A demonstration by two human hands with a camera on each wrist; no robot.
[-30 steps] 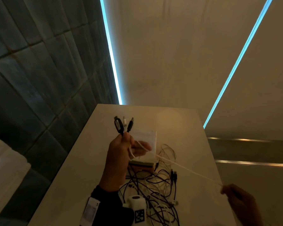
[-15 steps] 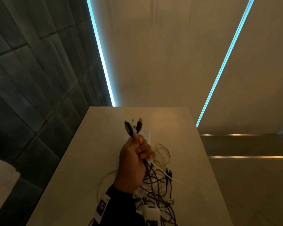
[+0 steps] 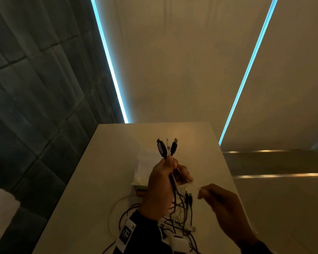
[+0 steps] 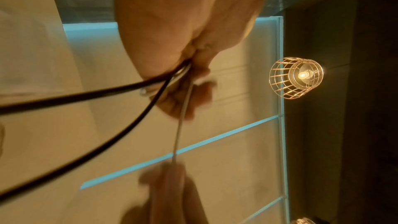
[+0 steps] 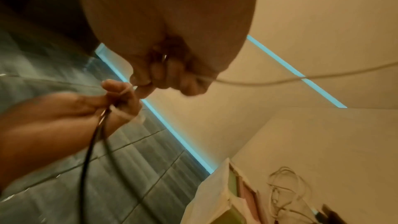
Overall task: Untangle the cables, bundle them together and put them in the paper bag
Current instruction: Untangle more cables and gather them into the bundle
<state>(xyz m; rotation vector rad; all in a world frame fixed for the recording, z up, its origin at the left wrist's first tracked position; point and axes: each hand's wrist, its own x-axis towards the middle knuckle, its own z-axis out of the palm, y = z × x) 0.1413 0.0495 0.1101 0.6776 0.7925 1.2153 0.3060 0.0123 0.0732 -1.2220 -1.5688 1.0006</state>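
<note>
Plugs (image 3: pixel 166 147) stand up out of my left hand (image 3: pixel 159 187), two black and one thin white, because I am gathering the freed cable ends in one fist so their lengths hang down together and can be bundled. My left hand is closed around those cables (image 4: pixel 129 89), which drop from it into the tangle (image 3: pixel 176 217) lying on the tabletop (image 3: pixel 92 180) directly below. My right hand (image 3: pixel 222 204), just right of the left hand and a little lower, pinches the white cable (image 3: pixel 193 186) between thumb and fingertips (image 5: pixel 148 81); I judge I am running it through my fingers to draw it clear of the heap while the left hand anchors its plug end. The cable's slack trails away behind the right hand.

The paper bag (image 3: pixel 145 167) lies beyond the left hand, partly hidden by it; nothing is in it that I can see. Below the left hand the black and white cables cross each other many times, with more plugs among them, and a white loop (image 3: pixel 114 208) curves out on the heap's left side. Those crossings are what I expect to snag the white cable. A white block (image 3: pixel 178 241) sits at the near end of the tangle, its nature unclear.
</note>
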